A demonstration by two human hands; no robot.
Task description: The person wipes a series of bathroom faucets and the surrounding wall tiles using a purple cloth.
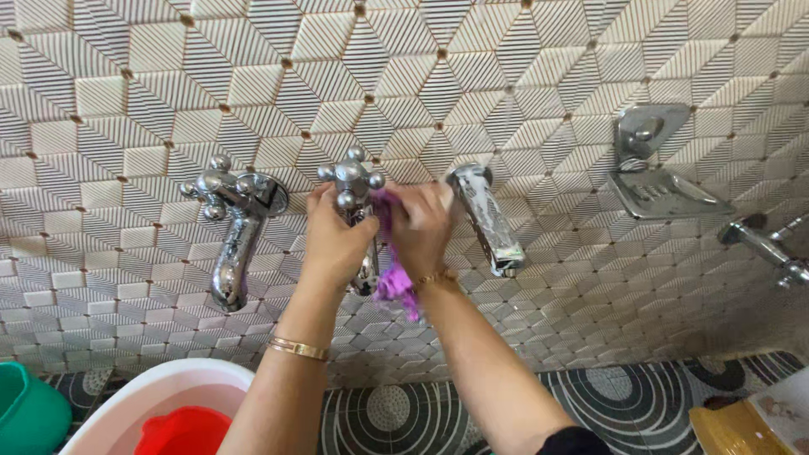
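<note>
My left hand (334,243) is wrapped around the body of the middle chrome tap (351,181), just under its cross-shaped handle. My right hand (420,229) presses a purple cloth (393,282) against the right side of the same tap; the cloth's loose end hangs below my wrist. A second chrome tap with a long spout (232,236) is mounted to the left. Right of my hands a soapy chrome spout (487,219) juts from the patterned tile wall (126,109).
A chrome soap dish (661,190) is fixed to the wall at the right, with another chrome fitting (767,244) at the far right edge. Below are a white bucket (160,388) holding a red mug (184,430), a green container (29,413) and a yellow object (733,430).
</note>
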